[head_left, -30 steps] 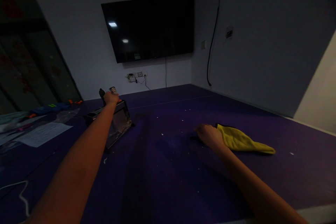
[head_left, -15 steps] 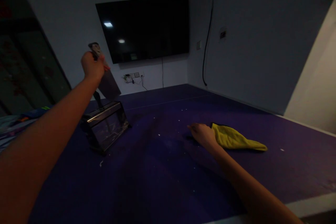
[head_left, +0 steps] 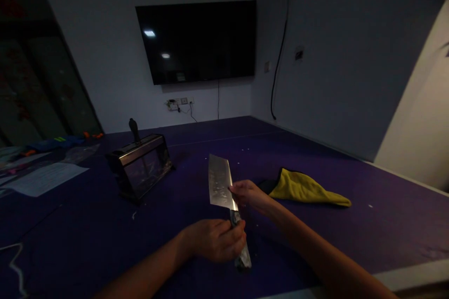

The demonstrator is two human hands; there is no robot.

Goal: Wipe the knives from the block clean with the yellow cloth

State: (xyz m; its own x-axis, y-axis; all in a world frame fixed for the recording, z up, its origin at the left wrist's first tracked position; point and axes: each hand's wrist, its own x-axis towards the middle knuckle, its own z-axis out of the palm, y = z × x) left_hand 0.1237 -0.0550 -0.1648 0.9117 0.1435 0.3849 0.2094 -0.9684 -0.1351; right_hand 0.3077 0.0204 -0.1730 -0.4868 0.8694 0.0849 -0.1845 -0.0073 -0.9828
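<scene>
My left hand (head_left: 217,239) is wrapped round the marbled grey handle of a cleaver (head_left: 220,181), low in the middle of the view. The broad blade points up and away from me, its shiny long edge on the right. At that edge, near the handle, the fingers of my right hand (head_left: 250,196) pinch the blade. A yellow cloth (head_left: 307,189) with a dark side lies crumpled just beyond my right wrist. To the left stands a black knife block (head_left: 142,163) with a clear front panel, and one dark handle (head_left: 133,129) sticks up from its top.
The purple surface (head_left: 189,182) carries small white scraps. Papers (head_left: 47,177) and clothing-like items (head_left: 58,142) lie at the far left, and a white cord (head_left: 17,266) at the lower left. A television (head_left: 199,42) hangs on the wall behind, above sockets (head_left: 180,103) with cables.
My left hand has brought the cleaver from above the knife block down to the middle, in front of me. My right hand has moved from beside the cloth onto the blade.
</scene>
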